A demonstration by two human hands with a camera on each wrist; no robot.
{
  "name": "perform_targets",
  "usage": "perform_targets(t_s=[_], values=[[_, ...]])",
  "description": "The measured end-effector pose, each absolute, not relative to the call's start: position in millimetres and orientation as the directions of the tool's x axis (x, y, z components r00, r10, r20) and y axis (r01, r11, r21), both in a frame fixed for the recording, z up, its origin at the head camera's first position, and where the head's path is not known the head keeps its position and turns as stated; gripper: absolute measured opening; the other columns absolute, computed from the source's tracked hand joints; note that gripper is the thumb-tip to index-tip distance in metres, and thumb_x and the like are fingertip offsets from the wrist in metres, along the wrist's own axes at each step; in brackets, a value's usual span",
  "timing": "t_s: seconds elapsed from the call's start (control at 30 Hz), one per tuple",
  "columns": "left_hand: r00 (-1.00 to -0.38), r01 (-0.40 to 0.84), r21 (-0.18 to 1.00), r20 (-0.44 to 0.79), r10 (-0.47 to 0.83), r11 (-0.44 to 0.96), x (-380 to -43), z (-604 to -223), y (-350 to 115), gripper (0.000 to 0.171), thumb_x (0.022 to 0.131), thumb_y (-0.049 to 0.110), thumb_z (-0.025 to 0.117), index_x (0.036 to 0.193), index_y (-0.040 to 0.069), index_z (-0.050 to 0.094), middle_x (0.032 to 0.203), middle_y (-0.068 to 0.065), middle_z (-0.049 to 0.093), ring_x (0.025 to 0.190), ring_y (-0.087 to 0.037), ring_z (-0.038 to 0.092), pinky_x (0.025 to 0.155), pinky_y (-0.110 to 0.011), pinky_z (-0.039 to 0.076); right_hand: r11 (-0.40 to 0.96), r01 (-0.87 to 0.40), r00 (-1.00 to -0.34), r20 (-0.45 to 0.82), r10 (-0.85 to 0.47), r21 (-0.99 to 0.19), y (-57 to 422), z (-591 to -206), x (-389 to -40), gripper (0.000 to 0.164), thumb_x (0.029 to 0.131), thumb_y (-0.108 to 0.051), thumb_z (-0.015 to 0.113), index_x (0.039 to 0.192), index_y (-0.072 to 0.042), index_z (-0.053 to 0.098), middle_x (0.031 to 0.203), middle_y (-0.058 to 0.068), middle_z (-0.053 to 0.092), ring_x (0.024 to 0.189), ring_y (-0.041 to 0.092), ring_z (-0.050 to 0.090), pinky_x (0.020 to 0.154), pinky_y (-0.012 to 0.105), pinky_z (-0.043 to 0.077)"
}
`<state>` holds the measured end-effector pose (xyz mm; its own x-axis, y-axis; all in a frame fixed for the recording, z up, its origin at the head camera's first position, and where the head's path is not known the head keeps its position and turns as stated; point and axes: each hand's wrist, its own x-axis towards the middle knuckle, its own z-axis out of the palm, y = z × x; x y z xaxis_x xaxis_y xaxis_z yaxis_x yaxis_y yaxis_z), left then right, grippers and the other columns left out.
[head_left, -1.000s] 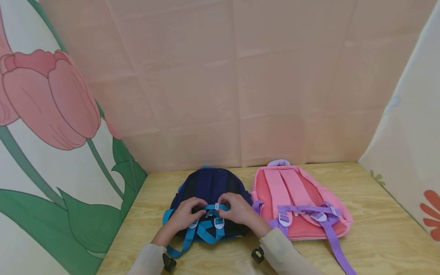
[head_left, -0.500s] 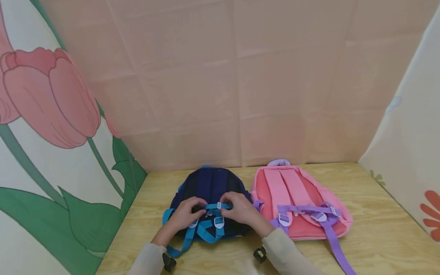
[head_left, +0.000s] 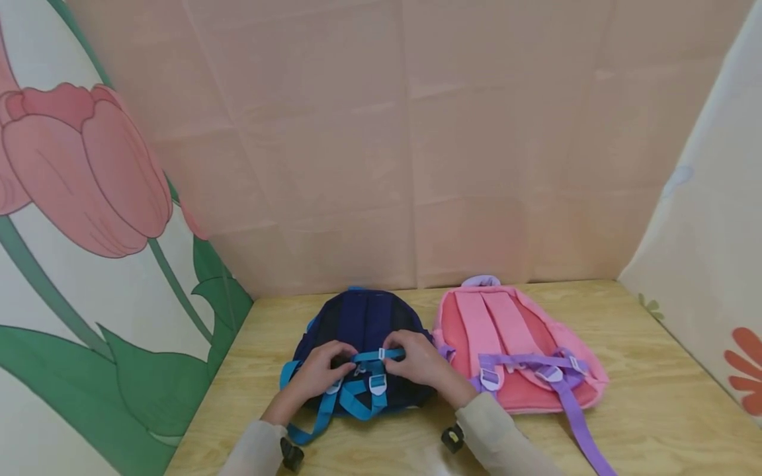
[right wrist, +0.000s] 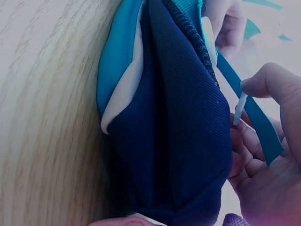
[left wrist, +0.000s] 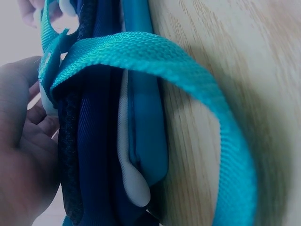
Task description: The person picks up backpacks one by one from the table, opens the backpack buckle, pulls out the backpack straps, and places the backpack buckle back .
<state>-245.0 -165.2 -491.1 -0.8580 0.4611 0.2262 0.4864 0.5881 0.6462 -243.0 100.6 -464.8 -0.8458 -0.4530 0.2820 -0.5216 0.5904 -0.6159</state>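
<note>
A navy backpack (head_left: 357, 314) lies on the table, its padded back facing up. Over its lower part, both hands hold a teal strap (head_left: 364, 357) stretched between them. My left hand (head_left: 321, 370) pinches one end at the left. Thumb and fingers of my right hand (head_left: 417, 360) hold the strap at a white slider buckle (head_left: 381, 354). In the right wrist view the slider (right wrist: 240, 108) sits against the thumb, and the strap's free end (right wrist: 268, 141) passes over the fingers. A loose teal strap loop (left wrist: 141, 52) crosses the left wrist view.
A pink backpack (head_left: 500, 317) with purple straps (head_left: 574, 410) lies close on the right, one strap trailing toward the table's front edge. More teal straps and a white buckle (head_left: 378, 385) lie below the hands. A pinkish sheet (head_left: 357, 165) hangs behind the wooden table (head_left: 643, 370).
The right hand has shifted slightly right and up, and the white slider has moved right with it, showing more strap between the hands. The left hand stays in place.
</note>
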Motion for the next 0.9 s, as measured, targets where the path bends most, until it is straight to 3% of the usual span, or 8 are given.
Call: perform_targets(t_s=[0.67, 0.9], values=[[-0.855, 0.496, 0.643, 0.244, 0.458, 0.583, -244.5, -491.9, -167.7, 0.015, 0.097, 0.020, 0.070, 0.113, 0.020, 0.070, 0.108, 0.006, 0.067, 0.100, -0.014, 0.065, 0.088, -0.034, 0.054, 0.589, -0.501, -0.858, 0.272, -0.436, -0.634, 110.2, -462.0, -242.3, 0.017, 0.085, -0.017, 0.079, 0.098, -0.014, 0.070, 0.097, 0.000, 0.069, 0.089, 0.017, 0.062, 0.085, 0.040, 0.054], [-0.854, 0.495, 0.642, 0.235, 0.464, 0.586, -243.8, -492.2, -166.6, 0.016, 0.098, 0.020, 0.069, 0.113, 0.019, 0.070, 0.109, 0.006, 0.067, 0.100, -0.014, 0.065, 0.088, -0.034, 0.054, 0.603, -0.503, -0.858, 0.274, -0.434, -0.619, 113.8, -463.6, -241.2, 0.016, 0.084, -0.018, 0.079, 0.096, -0.015, 0.070, 0.094, -0.002, 0.068, 0.087, 0.013, 0.061, 0.083, 0.035, 0.054]])
